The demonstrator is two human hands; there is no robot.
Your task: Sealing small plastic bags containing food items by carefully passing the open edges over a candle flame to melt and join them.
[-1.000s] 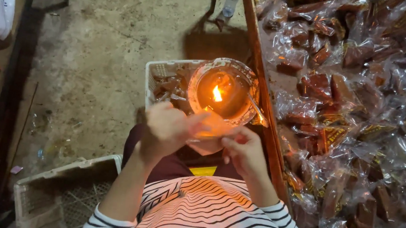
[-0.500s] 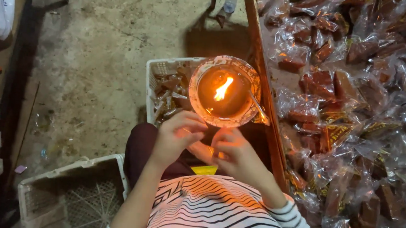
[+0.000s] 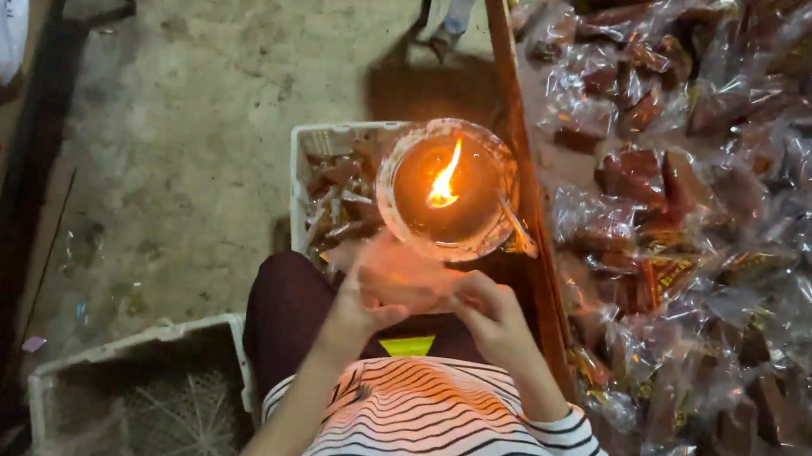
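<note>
Hands, left (image 3: 363,304) and right (image 3: 492,318), have been raised together since a second ago, both now grasping a small clear plastic packet (image 3: 406,276) held at six o'clock of the round flame-lit oil lamp (image 3: 447,190), close under its rim.

Lamp bowl (image 3: 447,190) with flame sits ahead of both hands, over crate (image 3: 330,185) of packets. Left hand (image 3: 365,299) and right hand (image 3: 488,312) are held together just below bowl, a clear packet (image 3: 401,273) between them. Heap of wrapped packets (image 3: 716,241) spread on right, beyond plank (image 3: 523,170). Second crate (image 3: 147,397) placed lower left.
</note>
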